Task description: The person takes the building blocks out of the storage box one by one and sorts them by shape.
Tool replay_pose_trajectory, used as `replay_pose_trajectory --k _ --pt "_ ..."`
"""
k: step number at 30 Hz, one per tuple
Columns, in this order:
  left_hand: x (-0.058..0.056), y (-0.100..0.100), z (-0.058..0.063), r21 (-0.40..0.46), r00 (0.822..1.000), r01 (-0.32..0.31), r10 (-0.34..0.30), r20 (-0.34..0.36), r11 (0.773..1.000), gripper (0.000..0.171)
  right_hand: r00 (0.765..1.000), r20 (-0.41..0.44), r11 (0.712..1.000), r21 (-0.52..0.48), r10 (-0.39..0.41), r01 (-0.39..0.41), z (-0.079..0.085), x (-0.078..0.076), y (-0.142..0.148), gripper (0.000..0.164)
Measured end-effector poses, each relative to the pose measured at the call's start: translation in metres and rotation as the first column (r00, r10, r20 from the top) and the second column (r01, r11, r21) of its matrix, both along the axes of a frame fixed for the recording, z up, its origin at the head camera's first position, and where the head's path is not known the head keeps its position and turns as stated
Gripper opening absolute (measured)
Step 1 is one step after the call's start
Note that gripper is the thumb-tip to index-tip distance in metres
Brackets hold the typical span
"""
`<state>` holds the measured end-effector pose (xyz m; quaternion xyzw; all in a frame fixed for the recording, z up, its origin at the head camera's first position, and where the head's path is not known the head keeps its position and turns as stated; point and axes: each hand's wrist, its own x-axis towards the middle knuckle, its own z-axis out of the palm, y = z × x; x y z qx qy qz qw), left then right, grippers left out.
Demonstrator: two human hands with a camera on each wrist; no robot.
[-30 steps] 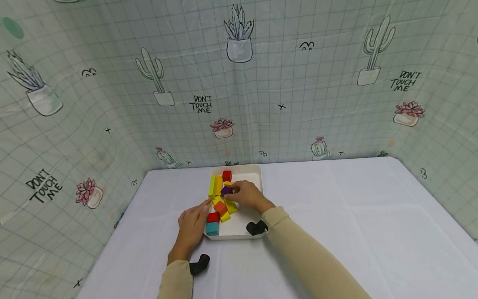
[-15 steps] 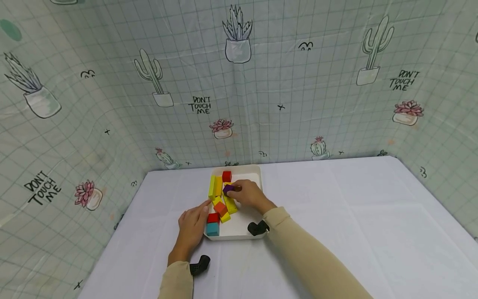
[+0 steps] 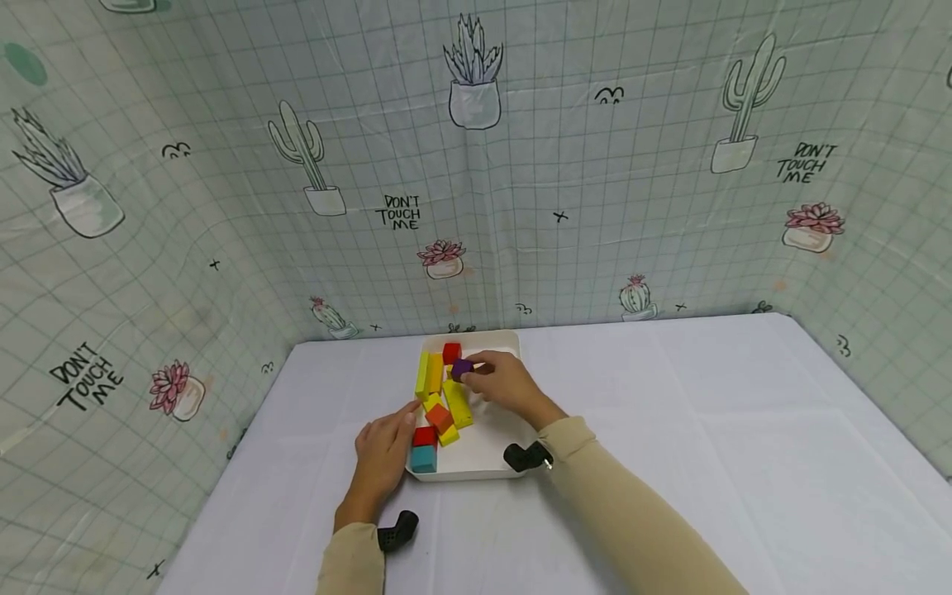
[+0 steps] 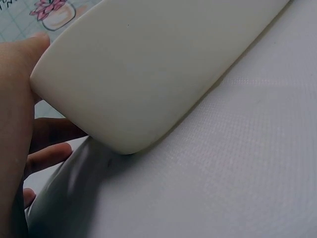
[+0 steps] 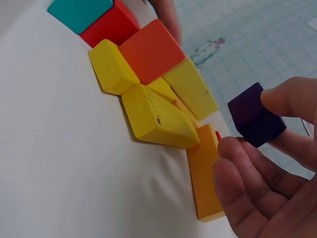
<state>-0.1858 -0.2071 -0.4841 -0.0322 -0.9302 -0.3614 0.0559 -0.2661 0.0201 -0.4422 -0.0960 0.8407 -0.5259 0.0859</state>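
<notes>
My right hand (image 3: pixel 507 385) pinches a small purple block (image 3: pixel 462 369) between thumb and fingers, lifted above the white tray (image 3: pixel 476 475). In the right wrist view the purple block (image 5: pixel 255 114) shows close up, apart from the other blocks. Under it lie a yellow block (image 5: pixel 157 119), an orange block (image 5: pixel 152 52) and a long amber block (image 5: pixel 204 173). My left hand (image 3: pixel 383 446) rests against the tray's left side with relaxed fingers. In the left wrist view its fingers (image 4: pixel 49 157) sit beside the tray's outer wall (image 4: pixel 133 74).
Inside the tray, a teal block (image 3: pixel 424 459) and a red block (image 3: pixel 425 435) stand at the near left. Another red block (image 3: pixel 452 353) is at the far end, beside upright yellow blocks (image 3: pixel 423 376). White cloth (image 3: pixel 669 430) covers the table; a printed curtain (image 3: pixel 558 165) hangs behind.
My right hand has drawn the purple block slightly right and away, uncovering more of the yellow block beneath. My left hand has stayed at the tray's side.
</notes>
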Motion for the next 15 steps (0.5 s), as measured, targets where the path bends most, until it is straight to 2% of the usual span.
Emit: replay_pose_trajectory --k 9,15 --pt "0.002 -0.002 -0.002 -0.007 1.0 -0.008 0.008 0.0 1.0 0.051 0.999 0.052 0.995 -0.101 -0.003 0.009 -0.001 0.006 0.01 0.05" --pt "0.002 -0.001 -0.003 -0.004 1.0 -0.014 0.014 -0.008 1.0 0.053 0.998 0.061 0.978 -0.206 0.004 0.009 0.002 0.007 0.02 0.046"
